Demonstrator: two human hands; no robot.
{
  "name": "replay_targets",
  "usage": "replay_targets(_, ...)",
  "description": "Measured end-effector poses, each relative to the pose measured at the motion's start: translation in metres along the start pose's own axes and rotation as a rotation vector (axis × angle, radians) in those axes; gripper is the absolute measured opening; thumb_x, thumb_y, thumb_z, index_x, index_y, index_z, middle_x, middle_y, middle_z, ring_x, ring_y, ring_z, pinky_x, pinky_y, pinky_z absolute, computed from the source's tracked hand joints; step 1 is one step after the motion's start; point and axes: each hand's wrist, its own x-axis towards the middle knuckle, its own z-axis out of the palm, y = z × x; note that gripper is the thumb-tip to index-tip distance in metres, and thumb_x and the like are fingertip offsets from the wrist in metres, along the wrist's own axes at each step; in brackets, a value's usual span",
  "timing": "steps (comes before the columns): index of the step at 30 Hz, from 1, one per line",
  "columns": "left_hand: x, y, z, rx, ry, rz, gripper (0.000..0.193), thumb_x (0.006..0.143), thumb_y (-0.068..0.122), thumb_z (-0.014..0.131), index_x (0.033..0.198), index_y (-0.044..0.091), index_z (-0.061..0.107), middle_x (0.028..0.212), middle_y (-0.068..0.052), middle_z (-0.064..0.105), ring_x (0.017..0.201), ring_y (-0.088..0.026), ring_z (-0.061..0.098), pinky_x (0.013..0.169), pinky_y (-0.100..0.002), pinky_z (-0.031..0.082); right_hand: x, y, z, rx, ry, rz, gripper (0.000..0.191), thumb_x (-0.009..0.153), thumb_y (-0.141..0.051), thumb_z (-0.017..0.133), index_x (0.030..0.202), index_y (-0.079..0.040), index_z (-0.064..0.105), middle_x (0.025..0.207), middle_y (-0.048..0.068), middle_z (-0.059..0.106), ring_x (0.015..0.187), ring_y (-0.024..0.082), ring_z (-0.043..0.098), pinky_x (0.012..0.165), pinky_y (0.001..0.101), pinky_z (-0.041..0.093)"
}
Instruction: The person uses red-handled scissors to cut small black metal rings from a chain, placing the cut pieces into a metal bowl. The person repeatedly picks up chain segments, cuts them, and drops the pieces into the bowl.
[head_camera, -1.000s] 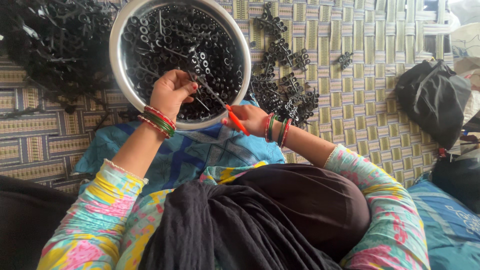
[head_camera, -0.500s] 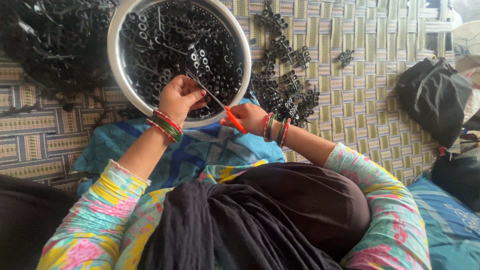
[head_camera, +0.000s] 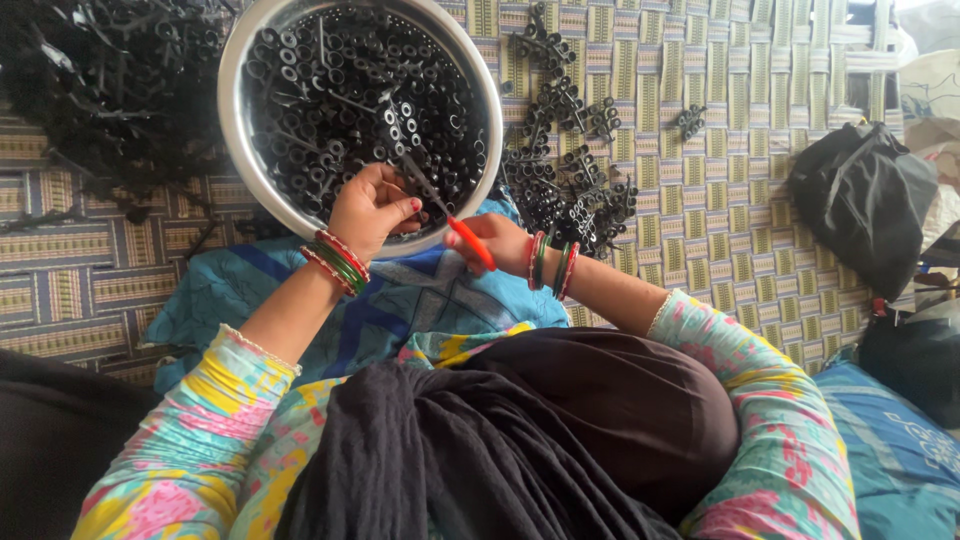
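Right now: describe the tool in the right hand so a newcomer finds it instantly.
Start at the big round metal bowl full of small black parts. At its lower rim, over the blue cloth, the right hand grips a pair of scissors whose blades point up into the bowl. The bright red-orange handle sets them apart from the all-black pieces around.

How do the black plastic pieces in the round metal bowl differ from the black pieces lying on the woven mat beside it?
The black pieces in the round metal bowl look loose and separate, mostly small rings. The black pieces on the woven mat hang together in clusters. The bowl contains its pieces; the mat lets them spread. Both are black.
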Motion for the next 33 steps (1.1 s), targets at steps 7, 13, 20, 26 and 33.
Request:
replay_targets(7, -0.005, -0.002, -0.003, 0.078, -0.085, -0.046, 0.017, 0.092, -0.004, 0.067, 0.106, 0.002, 0.060, 0.088, -0.007, 0.071, 0.080, -0.016, 0.073, 0.070, -0.029, 0.062, -0.002, -0.004, 0.005, -0.094, 0.061, 0.117, 0.047, 0.095, -0.049, 0.066, 0.085, -0.004, 0.070, 0.063, -0.002, 0.061, 0.056, 0.007, 0.059, 0.052, 0.0270, 0.049)
replay_targets(13, -0.011, 0.045, -0.053, 0.017, 0.088, 0.040, 0.014, 0.101, 0.008, 0.064, 0.113, 0.002, 0.060, 0.092, -0.008, 0.071, 0.082, -0.018, 0.073, 0.070, -0.028, 0.062, -0.005, -0.018, 0.005, -0.254, 0.200, 0.222, 0.044, 0.096, -0.045, 0.066, 0.084, -0.005, 0.077, 0.050, 0.000, 0.059, 0.047, 0.008, 0.058, 0.049, 0.0261, 0.046)
replay_targets(20, -0.005, 0.081, -0.087, 0.241, 0.447, 0.160, 0.039, 0.095, 0.032, 0.073, 0.121, 0.004, 0.061, 0.092, -0.013, 0.072, 0.078, -0.024, 0.071, 0.067, -0.035, 0.059, -0.001, -0.013, 0.006, -0.008, 0.164, 0.135, 0.049, 0.100, -0.045, 0.064, 0.068, -0.008, 0.059, 0.054, 0.000, 0.056, 0.049, 0.009, 0.056, 0.048, 0.0274, 0.041)
replay_targets(26, -0.008, 0.042, -0.055, 1.452, 0.325, 0.379, 0.065, 0.067, 0.011, 0.088, 0.124, 0.001, 0.060, 0.107, -0.025, 0.065, 0.092, -0.042, 0.067, 0.078, -0.049, 0.056, -0.001, -0.008, 0.006, -0.001, 0.161, 0.107, 0.048, 0.099, -0.044, 0.064, 0.067, -0.008, 0.060, 0.057, 0.000, 0.058, 0.051, 0.009, 0.058, 0.049, 0.0266, 0.043)
replay_targets(33, -0.006, 0.043, -0.065, 1.330, 0.324, 0.317, 0.031, 0.077, 0.008, 0.084, 0.105, 0.001, 0.071, 0.106, -0.021, 0.065, 0.096, -0.040, 0.066, 0.085, -0.047, 0.055, -0.004, -0.005, 0.000, -0.057, 0.193, 0.097, 0.050, 0.097, -0.051, 0.062, 0.074, -0.006, 0.065, 0.060, 0.002, 0.063, 0.055, 0.009, 0.062, 0.055, 0.0270, 0.049)
